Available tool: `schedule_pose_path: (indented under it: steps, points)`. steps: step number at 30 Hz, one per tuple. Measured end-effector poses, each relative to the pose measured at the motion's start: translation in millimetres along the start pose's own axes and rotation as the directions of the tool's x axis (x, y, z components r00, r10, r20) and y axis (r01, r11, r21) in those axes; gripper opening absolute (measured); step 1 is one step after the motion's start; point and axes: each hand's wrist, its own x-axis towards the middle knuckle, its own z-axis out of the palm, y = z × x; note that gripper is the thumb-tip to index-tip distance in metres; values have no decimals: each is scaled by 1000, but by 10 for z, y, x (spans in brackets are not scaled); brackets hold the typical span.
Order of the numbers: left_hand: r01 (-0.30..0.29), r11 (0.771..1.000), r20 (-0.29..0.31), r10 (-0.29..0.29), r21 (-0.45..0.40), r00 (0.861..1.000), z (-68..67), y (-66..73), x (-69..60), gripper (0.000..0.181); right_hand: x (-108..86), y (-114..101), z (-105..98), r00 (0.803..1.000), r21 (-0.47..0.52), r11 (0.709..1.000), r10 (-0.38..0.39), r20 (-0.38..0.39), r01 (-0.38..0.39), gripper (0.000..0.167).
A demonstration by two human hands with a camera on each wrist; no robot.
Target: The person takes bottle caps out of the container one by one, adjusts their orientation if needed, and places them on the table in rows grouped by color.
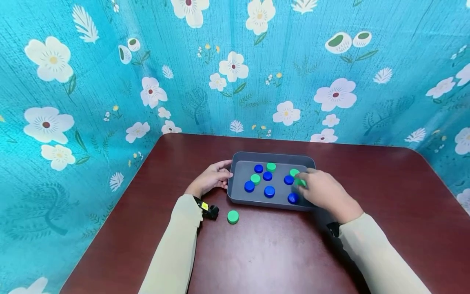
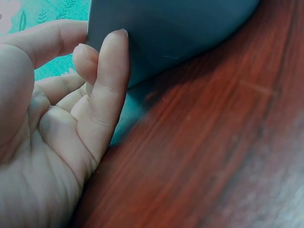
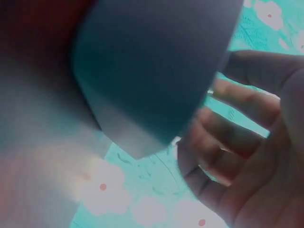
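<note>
A dark grey tray (image 1: 271, 203) lies on the table with several blue caps (image 1: 269, 191) and green caps (image 1: 255, 179) spread inside. My left hand (image 1: 213, 178) holds the tray's left end: in the left wrist view the thumb reaches behind the wall and a finger touches its outer face. Over the tray's right end is my right hand (image 1: 323, 190), its fingers dipping inside. A green cap (image 1: 301, 182) is partly covered by those fingers; whether they pinch it is too blurred to tell. In the right wrist view the tray wall (image 3: 156, 66) hides the fingertips.
One green cap (image 1: 233, 217) sits on the brown table (image 1: 257, 253) in front of the tray, close to the left wrist's black strap (image 1: 209, 209). A blue flowered curtain (image 1: 235, 110) hangs behind the table and along its left side.
</note>
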Motion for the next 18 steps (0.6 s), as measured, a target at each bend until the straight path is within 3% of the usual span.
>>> schedule_pose_path:
  steps: [5,10,18]
  points:
    - [11,1000,-1,-11,-10,1000,28,-80,-23,64,-152,-30,153,999,57,998,-4,-43,7,38]
    - [0,1000,-9,0,-7,1000,37,-82,-20,64,-274,-71,188,989,77,997,4,-151,8,34]
    - [-6,1000,-14,6,11,1000,7,-17,13,65,-318,-218,173,932,36,989,-124,-341,144,33]
